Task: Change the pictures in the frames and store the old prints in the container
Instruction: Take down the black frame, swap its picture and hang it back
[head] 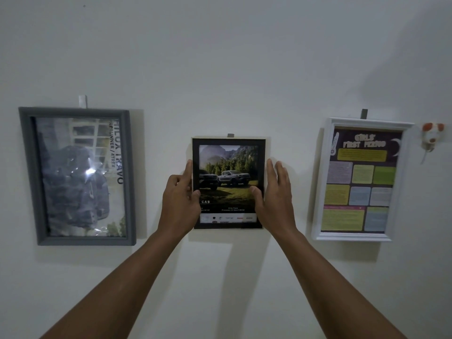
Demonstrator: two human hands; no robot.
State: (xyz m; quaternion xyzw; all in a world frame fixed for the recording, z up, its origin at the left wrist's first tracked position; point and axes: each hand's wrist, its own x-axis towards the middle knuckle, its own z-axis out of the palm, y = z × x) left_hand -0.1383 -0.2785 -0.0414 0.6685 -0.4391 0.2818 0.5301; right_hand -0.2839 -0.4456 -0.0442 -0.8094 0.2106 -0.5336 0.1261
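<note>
- Both hands are up at the centre of the picture: the left hand (182, 192) grips the left edge of the small black frame (228, 183), thumb on the front, fingers curled round the side.
- The right hand (272, 189) is on the right edge, thumb tip pressed on the glass front, the other fingers spread flat and pointing up along the side; whether they touch the frame or the wall (220, 57) I cannot tell.
- The frame sits against the wall, upright, just under a small grey hook (230, 135). Its print shows pickup trucks before trees and mountains.
- My read: this is either the lift-off or the hanging-back of the middle frame; the picture alone doesn't settle which.
- Coming off, the next move calls for an even upward lift with both hands to clear the hook, then a pull away from the wall. Going on, it wants levelling.
- Left of centre hangs a larger grey frame (78, 176), its print sideways and glaring with reflection.
- On the right, a white frame (359, 178) holds a colourful poster, with a small orange-and-white ornament (431, 137) at the right edge.
- Both neighbours hang well apart from the hands, so nothing crowds the lift.
- No container for the old prints is in view.
</note>
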